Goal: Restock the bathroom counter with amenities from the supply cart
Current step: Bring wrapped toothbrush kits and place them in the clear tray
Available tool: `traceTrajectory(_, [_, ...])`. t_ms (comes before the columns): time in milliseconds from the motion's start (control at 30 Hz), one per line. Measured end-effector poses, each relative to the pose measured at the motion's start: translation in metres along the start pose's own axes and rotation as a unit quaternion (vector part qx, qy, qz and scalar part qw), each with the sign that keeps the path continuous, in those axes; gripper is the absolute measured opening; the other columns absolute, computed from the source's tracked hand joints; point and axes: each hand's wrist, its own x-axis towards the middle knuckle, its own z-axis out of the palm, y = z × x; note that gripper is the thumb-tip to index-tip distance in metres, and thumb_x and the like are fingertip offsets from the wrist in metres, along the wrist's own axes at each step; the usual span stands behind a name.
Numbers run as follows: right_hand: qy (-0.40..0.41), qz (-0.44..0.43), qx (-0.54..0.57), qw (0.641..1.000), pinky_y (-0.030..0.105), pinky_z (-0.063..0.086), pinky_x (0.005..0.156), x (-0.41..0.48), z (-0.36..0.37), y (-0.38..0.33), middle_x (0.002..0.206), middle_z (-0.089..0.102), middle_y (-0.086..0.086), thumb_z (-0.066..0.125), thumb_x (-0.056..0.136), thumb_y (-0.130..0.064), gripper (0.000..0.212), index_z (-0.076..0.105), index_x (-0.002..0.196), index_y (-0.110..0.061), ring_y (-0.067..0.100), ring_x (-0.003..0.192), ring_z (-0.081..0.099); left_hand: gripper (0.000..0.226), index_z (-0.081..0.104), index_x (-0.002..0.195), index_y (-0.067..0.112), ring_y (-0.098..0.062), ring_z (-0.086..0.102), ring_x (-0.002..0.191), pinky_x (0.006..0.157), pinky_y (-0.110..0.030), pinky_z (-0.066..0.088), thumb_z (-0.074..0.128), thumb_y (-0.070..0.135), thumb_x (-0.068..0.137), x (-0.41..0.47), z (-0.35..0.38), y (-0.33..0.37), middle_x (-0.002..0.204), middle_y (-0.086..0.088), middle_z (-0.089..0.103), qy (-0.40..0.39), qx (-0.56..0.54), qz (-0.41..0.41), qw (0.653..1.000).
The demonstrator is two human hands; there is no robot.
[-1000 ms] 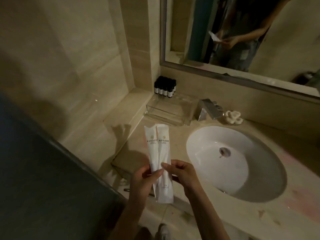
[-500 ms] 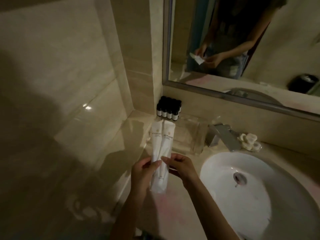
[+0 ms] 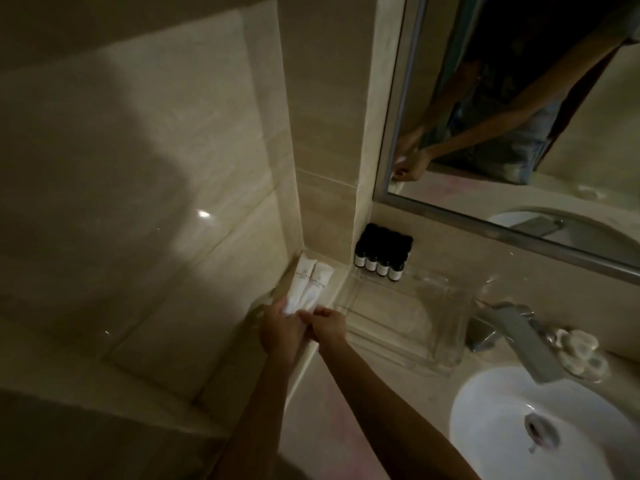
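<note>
I set 2 packets point(image 3: 304, 285) in the corner; bottles point(image 3: 381, 259) already stocked.
My left hand point(image 3: 277, 329) and right hand point(image 3: 329, 325) pinch their near ends.

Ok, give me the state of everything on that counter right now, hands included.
white packets: two, side by side on the ledge by the wall, near ends held.
left hand: grips the packets' near ends.
right hand: pinches the packets' near ends.
dark bottles: upright, capped, clustered at the tray's far corner.
clear tray: flat on the counter.
faucet: off.
sink: no standing water.
</note>
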Motion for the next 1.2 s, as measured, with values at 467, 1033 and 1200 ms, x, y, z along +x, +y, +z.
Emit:
traceTrajectory(467, [0.044, -0.073, -0.082, 0.993, 0.028, 0.055, 0.073, -0.004, -0.006, 0.007, 0.079, 0.071, -0.005, 0.083, 0.07, -0.029, 0.018, 0.07, 0.078, -0.02, 0.012, 0.079, 0.068, 0.05, 0.061, 0.124, 0.015, -0.026, 0.046, 0.117, 0.096, -0.03, 0.036, 0.072, 0.02, 0.076, -0.004, -0.002, -0.014, 0.125, -0.011, 0.053, 0.076, 0.168, 0.138, 0.973])
traceTrajectory(1033, [0.214, -0.252, -0.414, 0.848, 0.033, 0.049, 0.089, -0.037, -0.197, 0.088, 0.116, 0.067, 0.001, 0.073, 0.083, -0.019, 0.033, 0.069, 0.115, -0.02, 0.023, 0.107, 0.06, 0.043, 0.064, 0.122, 0.02, -0.015, 0.057, 0.11, 0.092, -0.02, 0.039, 0.067, 0.007, 0.081, -0.064, 0.109, -0.025, 0.119, 0.004, 0.062, -0.241, 0.231, 0.408, 0.85])
traceTrajectory(1200, [0.204, -0.233, -0.435, 0.846, 0.036, 0.049, 0.091, -0.027, -0.195, 0.079, 0.12, 0.065, 0.004, 0.065, 0.089, -0.018, 0.031, 0.066, 0.12, -0.019, 0.026, 0.109, 0.06, 0.041, 0.067, 0.116, 0.024, -0.019, 0.063, 0.105, 0.095, -0.036, 0.046, 0.066, 0.004, 0.08, -0.049, 0.112, -0.03, 0.113, 0.003, 0.067, -0.224, 0.278, 0.363, 0.861])
